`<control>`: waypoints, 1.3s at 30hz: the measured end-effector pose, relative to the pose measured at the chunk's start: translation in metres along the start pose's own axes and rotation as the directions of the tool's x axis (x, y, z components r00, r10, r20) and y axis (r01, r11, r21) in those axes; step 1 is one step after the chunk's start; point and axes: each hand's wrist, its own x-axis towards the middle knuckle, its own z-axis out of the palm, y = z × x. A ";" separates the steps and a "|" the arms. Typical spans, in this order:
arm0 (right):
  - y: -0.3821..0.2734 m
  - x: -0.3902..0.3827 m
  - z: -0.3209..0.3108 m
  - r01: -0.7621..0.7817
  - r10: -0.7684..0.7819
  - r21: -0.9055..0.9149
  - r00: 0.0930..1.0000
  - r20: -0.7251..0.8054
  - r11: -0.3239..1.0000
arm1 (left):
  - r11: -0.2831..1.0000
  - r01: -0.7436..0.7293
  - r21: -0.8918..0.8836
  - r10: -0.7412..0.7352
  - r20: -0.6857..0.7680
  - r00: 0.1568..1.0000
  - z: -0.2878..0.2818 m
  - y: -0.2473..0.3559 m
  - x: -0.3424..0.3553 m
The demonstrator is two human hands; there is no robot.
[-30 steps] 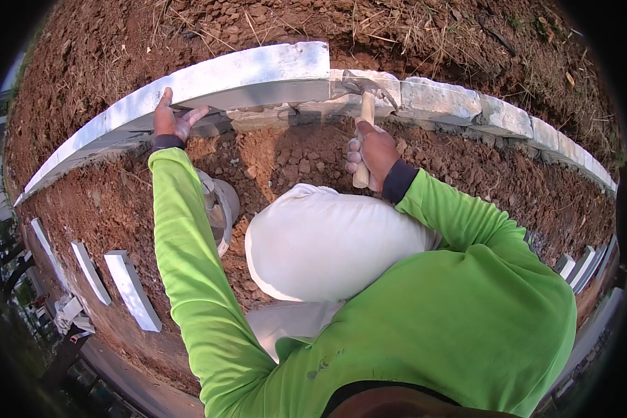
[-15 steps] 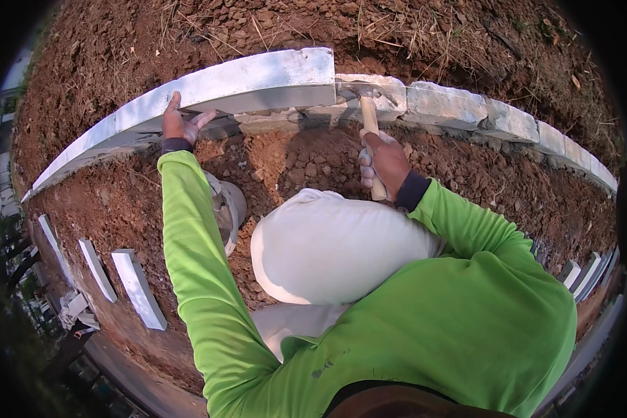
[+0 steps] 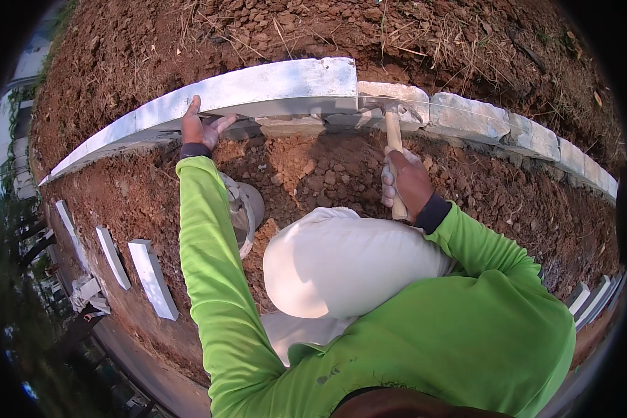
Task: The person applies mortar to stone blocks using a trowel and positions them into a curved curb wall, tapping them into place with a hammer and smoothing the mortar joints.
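Observation:
My left hand (image 3: 203, 129) touches the near lower side of a long white kerb block (image 3: 279, 83), thumb and fingers spread apart. My right hand (image 3: 405, 181) is wrapped round the wooden handle of a hammer (image 3: 393, 132). The hammer's metal head is beside the right end of the white block, over a lower row of rough pale stone blocks (image 3: 467, 115). I cannot tell whether the head touches either block. From the end of the white block, a thin string runs rightward over the stones.
A mortar-smeared bucket (image 3: 254, 202) stands by my left forearm. Several loose white kerb blocks (image 3: 153, 279) lie at the left, and more blocks (image 3: 591, 306) at the far right. Reddish clods and dry grass cover the soil (image 3: 313, 28) beyond the row.
The whole scene has shifted right and slightly down in view. The hammer head has drawn back a little toward me from the block's end. My left hand keeps its place on the white block.

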 end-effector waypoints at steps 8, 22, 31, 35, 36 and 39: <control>-0.009 0.005 -0.028 -0.006 0.011 -0.189 1.000 0.025 0.982 | 0.995 -0.005 0.104 0.015 -0.098 0.995 0.022 0.001 0.008; 0.053 0.099 -0.061 0.750 0.373 -0.635 0.545 0.751 0.185 | 0.844 -0.518 0.136 0.518 -0.456 0.724 -0.158 -0.043 -0.214; 0.184 0.161 0.000 0.801 0.563 -0.513 0.281 0.777 0.309 | 0.948 -0.319 -0.027 0.150 -0.843 0.517 -0.293 -0.168 -0.233; 0.197 0.151 -0.003 0.837 0.509 -0.472 0.289 0.811 0.277 | 0.947 -0.229 0.223 0.299 -0.873 0.386 -0.323 -0.197 -0.237; 0.192 0.149 -0.004 0.848 0.481 -0.461 0.299 0.824 0.261 | 0.920 -0.202 0.335 0.386 -0.862 0.328 -0.318 -0.186 -0.235; 0.142 0.140 -0.012 0.890 0.349 -0.427 0.354 0.868 0.158 | 0.824 -0.382 0.420 0.547 -0.767 0.336 -0.281 -0.130 -0.235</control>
